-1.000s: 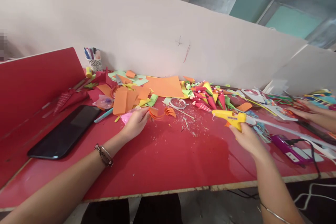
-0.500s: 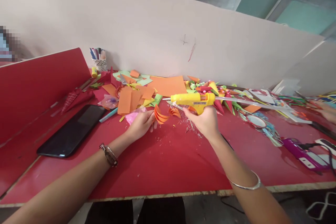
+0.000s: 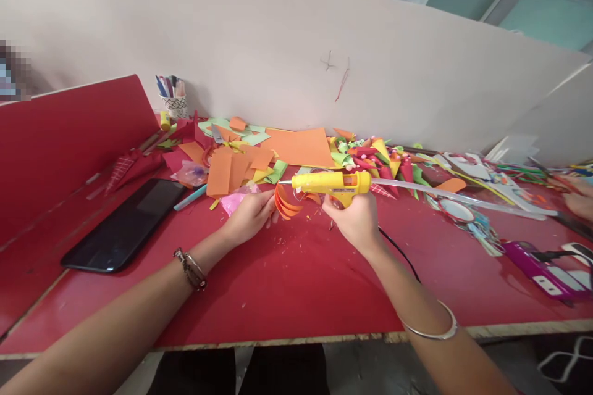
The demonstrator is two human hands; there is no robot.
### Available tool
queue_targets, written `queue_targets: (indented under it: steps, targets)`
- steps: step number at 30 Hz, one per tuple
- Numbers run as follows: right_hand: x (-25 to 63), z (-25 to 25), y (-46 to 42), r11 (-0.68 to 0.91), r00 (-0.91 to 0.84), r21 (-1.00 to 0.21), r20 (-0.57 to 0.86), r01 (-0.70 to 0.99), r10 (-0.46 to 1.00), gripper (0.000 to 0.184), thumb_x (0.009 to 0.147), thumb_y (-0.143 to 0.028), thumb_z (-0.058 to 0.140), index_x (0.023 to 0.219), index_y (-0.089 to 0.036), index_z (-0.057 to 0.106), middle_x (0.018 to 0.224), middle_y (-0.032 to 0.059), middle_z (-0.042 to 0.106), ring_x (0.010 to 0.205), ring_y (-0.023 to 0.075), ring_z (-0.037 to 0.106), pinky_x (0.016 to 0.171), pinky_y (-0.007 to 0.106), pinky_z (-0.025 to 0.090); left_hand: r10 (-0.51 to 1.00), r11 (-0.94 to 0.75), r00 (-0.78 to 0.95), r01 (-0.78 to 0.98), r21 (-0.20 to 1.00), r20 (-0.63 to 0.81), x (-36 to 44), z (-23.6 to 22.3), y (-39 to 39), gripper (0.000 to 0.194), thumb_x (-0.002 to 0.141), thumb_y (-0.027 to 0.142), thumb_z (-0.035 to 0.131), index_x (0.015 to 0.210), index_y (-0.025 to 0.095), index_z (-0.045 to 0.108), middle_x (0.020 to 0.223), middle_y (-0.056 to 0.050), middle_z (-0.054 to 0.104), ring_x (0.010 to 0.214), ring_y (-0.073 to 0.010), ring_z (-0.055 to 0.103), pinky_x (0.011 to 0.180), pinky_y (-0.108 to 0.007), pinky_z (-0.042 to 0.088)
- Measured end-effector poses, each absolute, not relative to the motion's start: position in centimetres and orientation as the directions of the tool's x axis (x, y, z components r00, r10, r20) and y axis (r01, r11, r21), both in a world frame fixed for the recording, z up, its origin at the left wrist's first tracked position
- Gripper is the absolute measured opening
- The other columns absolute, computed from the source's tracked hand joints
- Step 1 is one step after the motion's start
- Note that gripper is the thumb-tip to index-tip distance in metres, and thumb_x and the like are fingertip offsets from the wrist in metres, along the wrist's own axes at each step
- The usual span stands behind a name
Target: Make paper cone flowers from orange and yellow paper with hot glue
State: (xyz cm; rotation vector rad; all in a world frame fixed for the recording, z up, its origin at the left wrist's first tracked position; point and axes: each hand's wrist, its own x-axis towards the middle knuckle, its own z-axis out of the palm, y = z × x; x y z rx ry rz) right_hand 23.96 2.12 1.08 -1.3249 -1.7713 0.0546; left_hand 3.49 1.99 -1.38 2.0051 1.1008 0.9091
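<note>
1. Our left hand (image 3: 252, 217) pinches curled orange paper strips (image 3: 288, 205) above the red worktop (image 3: 296, 296).
2. Our right hand (image 3: 356, 219) wraps round the yellow plastic glue gun (image 3: 324, 182), its nozzle (image 3: 285, 182) by the strips' top, perhaps touching.

A red surface (image 3: 278, 296) carries a black phone (image 3: 123, 225). Just right of the phone lies a pale blue stick (image 3: 190, 197); behind the phone stands a patterned cup (image 3: 175, 107) holding pens. Farther right of the phone lie orange paper pieces (image 3: 219, 171), small paper cones (image 3: 406, 170) and, well apart, a purple power strip (image 3: 532, 265).
</note>
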Motion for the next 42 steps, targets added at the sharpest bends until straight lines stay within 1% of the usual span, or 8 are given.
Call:
queue_targets:
  steps: [4,8,13,20,27,31,37,42]
  targets:
    - [24.0,1.0,2.1,0.416,-0.013,-0.498,0.629,0.761,0.777,0.006,0.064,-0.023,0.051,0.064,-0.018,0.054,0.058,0.0059,0.059,0.060,0.0214,0.058,0.053,0.032,0.046,0.874,-0.435,0.403,0.399,0.807,0.272,3.5,-1.3,1.9,0.033,0.088,0.032,0.024,0.066,0.016,0.043,0.057,0.003,0.051,0.042,-0.0050,0.045,0.044,-0.017,0.037]
    - [24.1,1.0,2.1,0.418,-0.017,-0.496,0.629,0.761,0.777,0.005,0.065,-0.023,0.051,0.065,-0.018,0.054,0.060,0.0066,0.059,0.065,0.0230,0.058,0.054,0.032,0.046,0.873,-0.443,0.400,0.406,0.800,0.280,3.6,-1.2,1.9,0.034,0.088,0.033,0.024,0.066,0.016,0.043,0.056,0.003,0.050,0.043,-0.0053,0.045,0.045,-0.017,0.036]
    - [24.2,1.1,2.0,0.412,0.002,-0.518,0.625,0.750,0.781,0.002,0.064,-0.021,0.052,0.064,-0.019,0.051,0.061,0.0065,0.059,0.064,0.0227,0.058,0.055,0.033,0.046,0.869,-0.450,0.408,0.410,0.794,0.282,3.6,-1.0,1.8,0.035,0.088,0.034,0.024,0.065,0.016,0.042,0.057,0.003,0.050,0.044,-0.0054,0.045,0.046,-0.018,0.036]
    - [24.3,1.2,1.9,0.410,-0.029,-0.515,0.597,0.753,0.802,0.003,0.065,-0.021,0.051,0.067,-0.019,0.053,0.065,0.0068,0.062,0.066,0.0225,0.058,0.057,0.032,0.046,0.867,-0.458,0.408,0.429,0.779,0.285,3.5,-0.9,1.8,0.036,0.089,0.035,0.022,0.064,0.016,0.041,0.057,0.003,0.049,0.044,-0.0058,0.044,0.047,-0.018,0.036]
    - [24.4,1.0,2.1,0.393,-0.023,-0.518,0.583,0.760,0.812,0.003,0.064,-0.022,0.050,0.063,-0.019,0.051,0.060,0.0057,0.060,0.060,0.0218,0.057,0.053,0.031,0.044,0.861,-0.501,0.364,0.474,0.724,0.357,3.2,-0.5,1.9,0.041,0.089,0.037,0.022,0.059,0.017,0.041,0.049,0.003,0.046,0.043,-0.0075,0.044,0.048,-0.020,0.035]
    - [24.4,1.0,2.1,0.399,-0.029,-0.528,0.576,0.749,0.817,0.002,0.063,-0.021,0.050,0.062,-0.019,0.049,0.060,0.0057,0.060,0.059,0.0209,0.057,0.051,0.030,0.044,0.848,-0.529,0.352,0.504,0.683,0.397,3.2,-0.3,1.9,0.040,0.089,0.035,0.022,0.059,0.017,0.042,0.050,0.003,0.046,0.046,-0.0079,0.044,0.052,-0.020,0.036]
    - [24.5,1.0,2.1,0.385,-0.026,-0.530,0.563,0.756,0.826,0.001,0.062,-0.020,0.050,0.063,-0.019,0.050,0.063,0.0060,0.060,0.059,0.0210,0.057,0.051,0.029,0.044,0.867,-0.498,0.305,0.538,0.680,0.394,3.0,-0.1,1.8,0.036,0.089,0.033,0.024,0.060,0.017,0.040,0.050,0.004,0.045,0.045,-0.0068,0.043,0.050,-0.018,0.034]
    - [24.5,1.1,2.0,0.373,-0.030,-0.538,0.541,0.756,0.841,0.002,0.062,-0.020,0.051,0.062,-0.019,0.050,0.063,0.0063,0.060,0.060,0.0214,0.057,0.051,0.030,0.044,0.871,-0.483,0.240,0.576,0.660,0.429,2.7,-0.1,1.8,0.036,0.089,0.033,0.025,0.059,0.018,0.039,0.047,0.005,0.041,0.043,-0.0069,0.041,0.048,-0.017,0.033]
